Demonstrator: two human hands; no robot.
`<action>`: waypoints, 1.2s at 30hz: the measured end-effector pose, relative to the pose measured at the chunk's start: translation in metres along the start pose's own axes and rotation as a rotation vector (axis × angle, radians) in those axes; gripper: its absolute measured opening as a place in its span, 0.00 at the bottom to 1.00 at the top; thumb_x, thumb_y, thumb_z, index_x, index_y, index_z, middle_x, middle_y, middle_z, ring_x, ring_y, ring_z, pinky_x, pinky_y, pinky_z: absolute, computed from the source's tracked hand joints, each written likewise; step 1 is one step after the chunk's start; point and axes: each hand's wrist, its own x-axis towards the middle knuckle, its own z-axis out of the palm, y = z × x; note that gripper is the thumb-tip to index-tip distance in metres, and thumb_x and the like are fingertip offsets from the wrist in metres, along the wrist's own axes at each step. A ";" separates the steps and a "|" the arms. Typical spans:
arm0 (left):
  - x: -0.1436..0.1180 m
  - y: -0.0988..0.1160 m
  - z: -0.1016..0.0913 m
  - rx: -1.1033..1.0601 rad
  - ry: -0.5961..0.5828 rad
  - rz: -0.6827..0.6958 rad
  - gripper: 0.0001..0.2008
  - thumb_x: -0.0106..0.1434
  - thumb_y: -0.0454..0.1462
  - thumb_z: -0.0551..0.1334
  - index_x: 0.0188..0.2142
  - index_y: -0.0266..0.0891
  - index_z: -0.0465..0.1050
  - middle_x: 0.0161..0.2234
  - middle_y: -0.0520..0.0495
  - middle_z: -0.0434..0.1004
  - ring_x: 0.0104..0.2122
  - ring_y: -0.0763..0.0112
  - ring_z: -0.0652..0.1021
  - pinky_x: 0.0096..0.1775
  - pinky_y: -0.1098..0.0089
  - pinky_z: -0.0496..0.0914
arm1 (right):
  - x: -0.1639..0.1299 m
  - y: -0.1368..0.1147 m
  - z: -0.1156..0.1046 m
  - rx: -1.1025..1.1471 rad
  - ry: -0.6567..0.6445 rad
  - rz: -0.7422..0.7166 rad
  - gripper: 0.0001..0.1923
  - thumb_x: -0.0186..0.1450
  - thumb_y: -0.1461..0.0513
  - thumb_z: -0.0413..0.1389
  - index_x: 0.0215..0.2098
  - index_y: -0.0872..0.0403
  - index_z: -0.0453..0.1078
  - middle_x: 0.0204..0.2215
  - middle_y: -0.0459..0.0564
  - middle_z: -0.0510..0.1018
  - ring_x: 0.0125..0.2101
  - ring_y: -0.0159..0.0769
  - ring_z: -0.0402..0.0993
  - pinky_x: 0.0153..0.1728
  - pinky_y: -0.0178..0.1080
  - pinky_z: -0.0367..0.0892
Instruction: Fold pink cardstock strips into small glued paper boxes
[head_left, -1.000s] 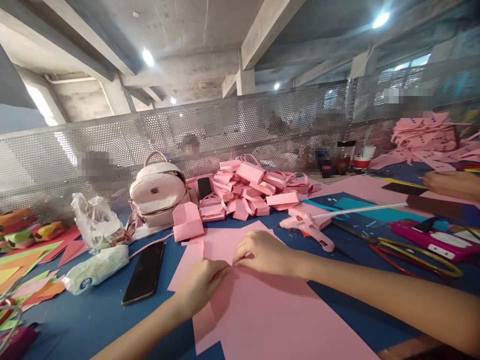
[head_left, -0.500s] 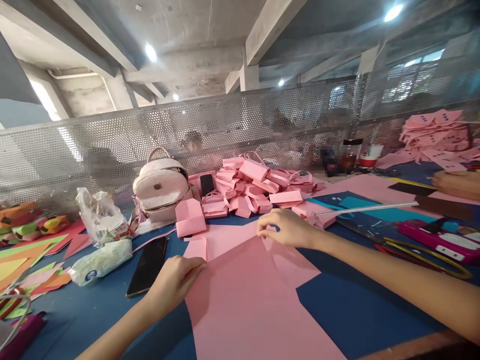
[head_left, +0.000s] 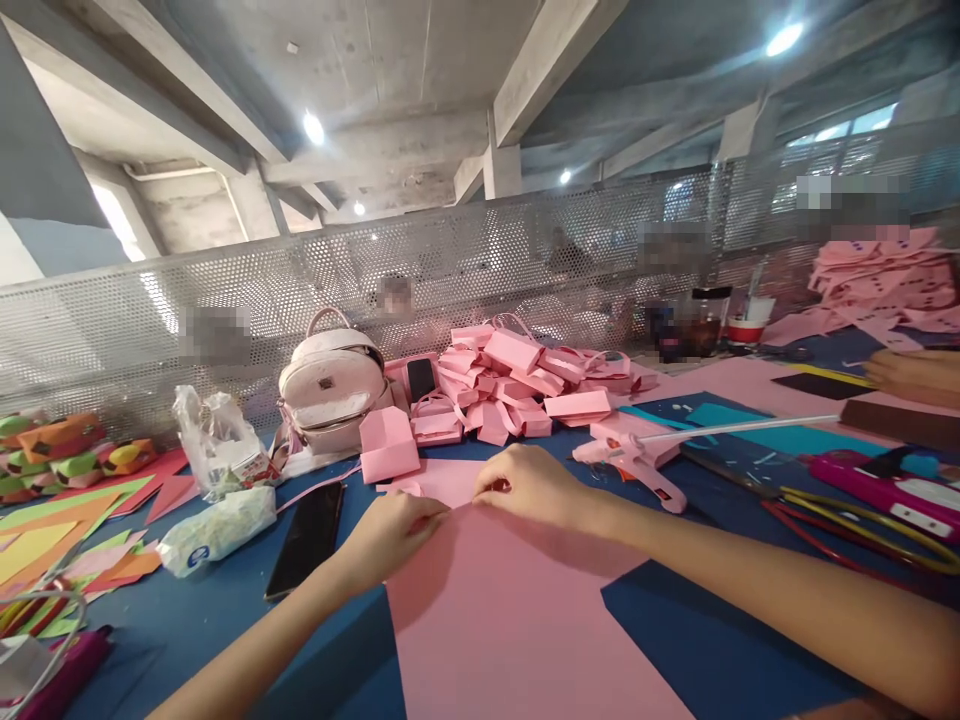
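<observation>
A large sheet of pink paper (head_left: 525, 620) lies before me on the blue table and runs off the bottom of the view. My left hand (head_left: 394, 535) pinches it near its far left part, fingertips pressed together. Close beside it, my right hand (head_left: 529, 490) is curled with thumb and finger together on the sheet's far part. The paper's far edge is partly hidden by my fingers. Just beyond my right hand lies a pink hot glue gun (head_left: 630, 460) with a white glue stick in it. A folded pink paper piece (head_left: 388, 445) sits beyond my left hand.
Behind stands a heap of folded pink paper pieces (head_left: 517, 365) and a white backpack (head_left: 330, 385). To the left are a black phone (head_left: 306, 540), a tissue pack (head_left: 217, 530) and coloured paper. Scissors (head_left: 862, 525) and a magenta power strip (head_left: 877, 485) lie right; another person's hand (head_left: 915, 375) is beyond.
My right hand has moved left and slightly nearer, closer to my left hand, which has shifted a little right. The far part of the paper has come down, and the glue gun is more visible.
</observation>
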 end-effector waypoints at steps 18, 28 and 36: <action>-0.025 0.005 -0.009 0.108 -0.008 -0.018 0.14 0.61 0.30 0.54 0.21 0.39 0.71 0.22 0.50 0.78 0.23 0.70 0.75 0.28 0.72 0.58 | -0.020 0.021 -0.009 0.038 0.006 -0.041 0.09 0.65 0.64 0.55 0.26 0.53 0.69 0.27 0.43 0.76 0.29 0.32 0.70 0.30 0.32 0.55; -0.062 -0.020 -0.022 -0.770 0.023 -0.297 0.23 0.66 0.51 0.56 0.32 0.32 0.75 0.27 0.38 0.84 0.21 0.63 0.81 0.28 0.68 0.73 | -0.028 0.046 -0.015 0.050 0.129 0.107 0.10 0.66 0.59 0.54 0.27 0.53 0.69 0.24 0.44 0.77 0.26 0.33 0.69 0.28 0.33 0.57; -0.015 0.038 -0.008 -1.222 0.097 -0.144 0.24 0.64 0.50 0.62 0.53 0.37 0.67 0.49 0.34 0.78 0.48 0.54 0.79 0.44 0.58 0.75 | -0.013 -0.009 -0.035 -0.222 0.487 -0.037 0.13 0.71 0.58 0.47 0.34 0.51 0.71 0.19 0.44 0.76 0.19 0.32 0.67 0.25 0.36 0.53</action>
